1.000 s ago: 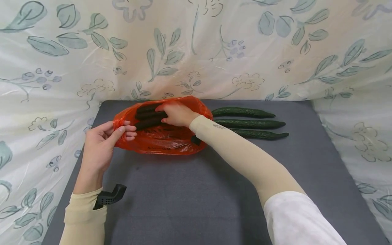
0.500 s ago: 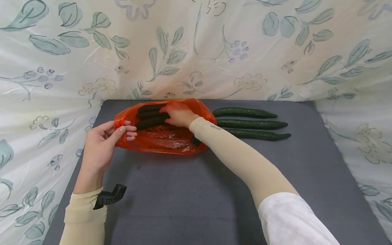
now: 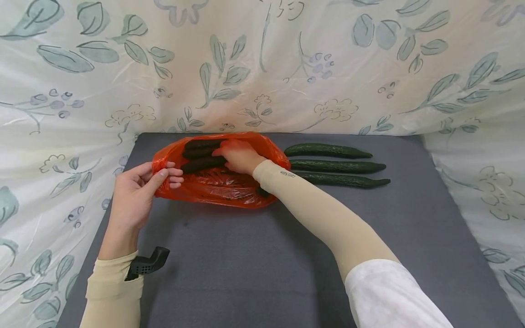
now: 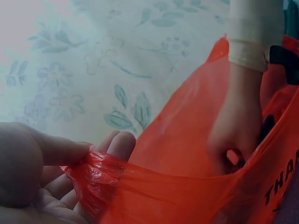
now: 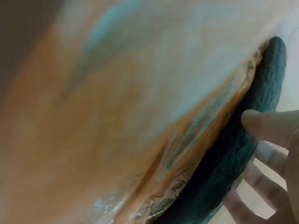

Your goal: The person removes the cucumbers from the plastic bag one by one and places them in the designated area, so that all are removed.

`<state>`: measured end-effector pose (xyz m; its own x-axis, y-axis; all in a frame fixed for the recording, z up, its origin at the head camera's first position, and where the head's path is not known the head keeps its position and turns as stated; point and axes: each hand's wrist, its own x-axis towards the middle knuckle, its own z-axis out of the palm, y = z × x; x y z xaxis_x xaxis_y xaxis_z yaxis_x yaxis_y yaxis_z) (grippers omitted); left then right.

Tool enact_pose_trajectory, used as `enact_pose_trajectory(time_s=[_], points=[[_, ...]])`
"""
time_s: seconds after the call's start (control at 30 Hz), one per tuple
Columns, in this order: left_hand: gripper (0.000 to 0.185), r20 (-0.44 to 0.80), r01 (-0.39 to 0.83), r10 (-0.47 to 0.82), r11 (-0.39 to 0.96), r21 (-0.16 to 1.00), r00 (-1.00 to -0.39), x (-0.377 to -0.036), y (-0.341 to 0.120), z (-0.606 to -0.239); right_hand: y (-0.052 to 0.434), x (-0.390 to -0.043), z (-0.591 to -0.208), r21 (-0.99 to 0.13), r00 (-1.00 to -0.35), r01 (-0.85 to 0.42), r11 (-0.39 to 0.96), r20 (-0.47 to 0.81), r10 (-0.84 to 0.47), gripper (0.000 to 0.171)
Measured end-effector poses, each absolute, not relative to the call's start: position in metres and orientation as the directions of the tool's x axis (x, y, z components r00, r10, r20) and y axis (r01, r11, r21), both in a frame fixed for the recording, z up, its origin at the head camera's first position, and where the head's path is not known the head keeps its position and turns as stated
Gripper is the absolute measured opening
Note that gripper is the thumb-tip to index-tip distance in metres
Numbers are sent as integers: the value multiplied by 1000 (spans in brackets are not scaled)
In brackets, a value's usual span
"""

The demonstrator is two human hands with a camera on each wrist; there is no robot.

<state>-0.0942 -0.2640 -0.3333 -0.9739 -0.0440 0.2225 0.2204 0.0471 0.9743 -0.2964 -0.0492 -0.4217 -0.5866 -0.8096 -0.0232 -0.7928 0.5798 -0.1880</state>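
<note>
A red plastic bag (image 3: 221, 182) lies on its side at the back of the table, its mouth spread wide. My left hand (image 3: 133, 193) pinches the gathered left edge of the bag between thumb and fingers. Inside it, several dark green cucumbers (image 3: 201, 164) lie side by side. My right hand (image 3: 242, 157) is in the bag, partly seen through red film. In the right wrist view its thumb and fingers hold a cucumber (image 5: 233, 144). The far ends of the bagged cucumbers are hidden by the hand and the bag.
Three more cucumbers, the back one (image 3: 328, 149), the middle one (image 3: 340, 166) and the front one (image 3: 354, 180), lie in parallel right of the bag. A grey cloth (image 3: 246, 264) covers the table. A floral curtain (image 3: 270, 68) hangs behind and at both sides.
Within the bag my right hand has shifted slightly to the right over the last second. My left hand keeps its pinch on the bag's edge.
</note>
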Motion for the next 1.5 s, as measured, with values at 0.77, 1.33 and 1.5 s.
enact_pose_trajectory(time_s=[0.77, 1.33, 1.5], points=[[20, 223, 222, -41, 31, 975, -974, -95, -262, -334, -35, -300, -429, -30, -468, -883, 468, -7, -883, 62], [22, 215, 212, -62, 55, 976, -975, -94, -261, -333, -35, -284, -414, -4, -472, -881, 473, 58, -880, 54], [22, 203, 198, -69, 72, 978, -977, -94, -260, -332, -35, -277, -410, -63, -485, -874, 481, 64, -872, 53]])
